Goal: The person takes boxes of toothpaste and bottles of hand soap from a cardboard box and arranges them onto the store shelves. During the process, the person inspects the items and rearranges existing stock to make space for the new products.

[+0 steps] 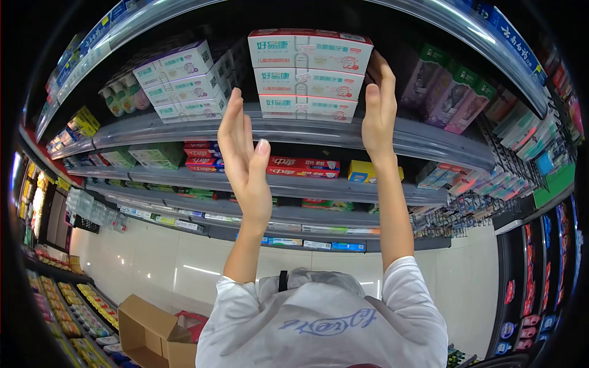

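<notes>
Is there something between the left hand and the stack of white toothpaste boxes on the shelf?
Nothing visible. The left hand is open beside the stack of toothpaste boxes, with only air between. The right hand already touches the stack's other end.

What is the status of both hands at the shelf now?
Left hand open, raised, touching nothing. Right hand open, flat against the side of the stacked toothpaste boxes. Nothing between hands and stack.

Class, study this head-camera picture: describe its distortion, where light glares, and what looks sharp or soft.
Head view: strong fisheye bends the grey metal shelf edge into arcs, with black vignette at the corners; a bright light strip glares along the top shelf rail; the stacked white and red toothpaste boxes, left hand and right hand are sharp; far products at the left rim look soft.
</notes>
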### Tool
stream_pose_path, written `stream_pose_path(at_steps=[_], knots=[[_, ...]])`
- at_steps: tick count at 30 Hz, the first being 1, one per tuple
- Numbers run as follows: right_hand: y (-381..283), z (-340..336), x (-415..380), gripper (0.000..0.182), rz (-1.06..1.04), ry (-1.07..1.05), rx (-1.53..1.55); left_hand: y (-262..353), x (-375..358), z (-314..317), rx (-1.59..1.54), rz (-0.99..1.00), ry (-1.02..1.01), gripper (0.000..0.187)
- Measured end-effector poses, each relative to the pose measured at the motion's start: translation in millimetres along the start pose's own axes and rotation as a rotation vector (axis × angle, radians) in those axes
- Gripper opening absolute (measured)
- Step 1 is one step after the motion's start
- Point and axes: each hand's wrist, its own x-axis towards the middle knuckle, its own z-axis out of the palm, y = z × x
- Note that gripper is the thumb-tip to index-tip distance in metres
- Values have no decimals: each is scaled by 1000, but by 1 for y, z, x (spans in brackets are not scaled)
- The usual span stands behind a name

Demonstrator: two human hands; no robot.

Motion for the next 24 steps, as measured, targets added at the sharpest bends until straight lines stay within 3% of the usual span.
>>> stream_pose_path(at_steps=[9, 14, 20, 22, 24], knots=[[-10, 0, -3, 50, 40, -4, 97, 6, -21, -28, 22, -54, 20, 52], [-6, -1, -5, 45, 54, 7, 87, 0, -47, -55, 62, -144, 64, 33], [-3, -1, -7, 39, 2, 58, 98, -8, -125, -112, 130, -439, 52, 19], [-6, 1, -7, 36, -50, 82, 88, -12, -170, -144, 238, -586, -9, 16], [-13, 3, -8, 30, -111, 98, 49, -31, -237, -189, 140, -730, 17, 16]])
